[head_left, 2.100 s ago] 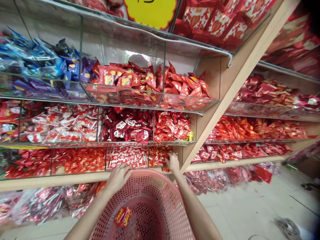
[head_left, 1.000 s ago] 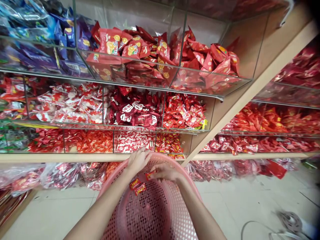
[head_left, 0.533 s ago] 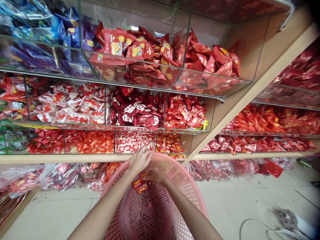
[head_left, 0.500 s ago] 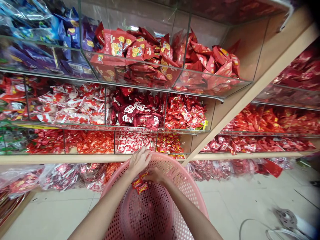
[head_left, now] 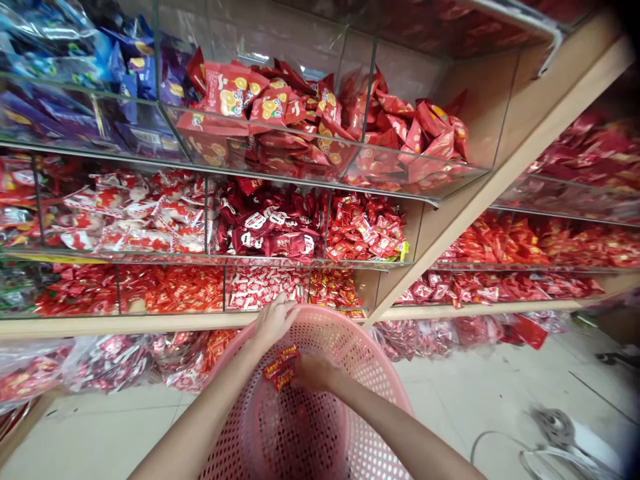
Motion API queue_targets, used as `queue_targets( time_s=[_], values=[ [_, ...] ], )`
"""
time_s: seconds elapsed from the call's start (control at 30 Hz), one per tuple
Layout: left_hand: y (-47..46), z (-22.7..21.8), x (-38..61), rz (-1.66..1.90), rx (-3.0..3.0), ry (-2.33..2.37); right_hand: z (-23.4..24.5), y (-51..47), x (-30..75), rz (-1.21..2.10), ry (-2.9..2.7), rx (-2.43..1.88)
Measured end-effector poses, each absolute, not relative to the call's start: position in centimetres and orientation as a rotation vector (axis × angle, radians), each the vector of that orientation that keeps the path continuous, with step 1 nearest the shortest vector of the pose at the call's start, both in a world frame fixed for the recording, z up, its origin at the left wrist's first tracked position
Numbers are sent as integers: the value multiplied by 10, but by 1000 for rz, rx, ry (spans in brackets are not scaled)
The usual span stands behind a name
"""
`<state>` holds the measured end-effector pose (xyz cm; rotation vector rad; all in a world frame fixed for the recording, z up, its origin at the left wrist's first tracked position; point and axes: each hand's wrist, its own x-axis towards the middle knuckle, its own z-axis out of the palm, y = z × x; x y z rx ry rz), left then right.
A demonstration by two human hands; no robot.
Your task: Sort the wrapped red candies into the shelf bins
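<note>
A pink perforated plastic basket [head_left: 350, 347] is in front of me, below the sweet shelves. My left hand [head_left: 273, 323] grips its far rim with the fingers curled over the edge. My right hand [head_left: 313, 371] is down inside the basket, fingers closed beside a few small red and yellow candy packets [head_left: 279, 368]. The packets lie against the basket's inner wall, just under my left hand. Whether my right fingers pinch a packet or only touch them is hard to tell.
Glass-fronted bins [head_left: 270, 233] full of red wrapped sweets fill the wooden shelving [head_left: 450, 220] ahead. Blue and purple packets [head_left: 75, 73] sit at the upper left. Bagged sweets [head_left: 115, 363] lie on the floor under the bottom shelf. A cable and a round object [head_left: 550, 427] lie on the tiled floor, right.
My right hand left the bottom bin with a red packet, came back over the rim and sank into the basket beside the other packets. My left hand stayed on the rim.
</note>
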<state>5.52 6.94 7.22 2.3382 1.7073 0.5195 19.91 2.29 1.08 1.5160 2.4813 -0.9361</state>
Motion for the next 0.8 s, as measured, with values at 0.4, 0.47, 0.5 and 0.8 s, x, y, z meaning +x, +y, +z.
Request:
queue_targets(
  time_s=[0.4, 0.47, 0.5, 0.8],
  values=[
    [60, 56, 54, 480, 2372, 1693, 85, 82, 268, -1331, 2562, 1710],
    [58, 51, 54, 451, 2384, 1710, 88, 104, 290, -1136, 2633, 2100],
    [56, 48, 54, 429, 2404, 1718, 86, 113, 299, -970, 2619, 2270],
    [46, 25, 54, 464, 2592, 1792, 61, 136, 300, -382, 2158, 2483]
  ],
)
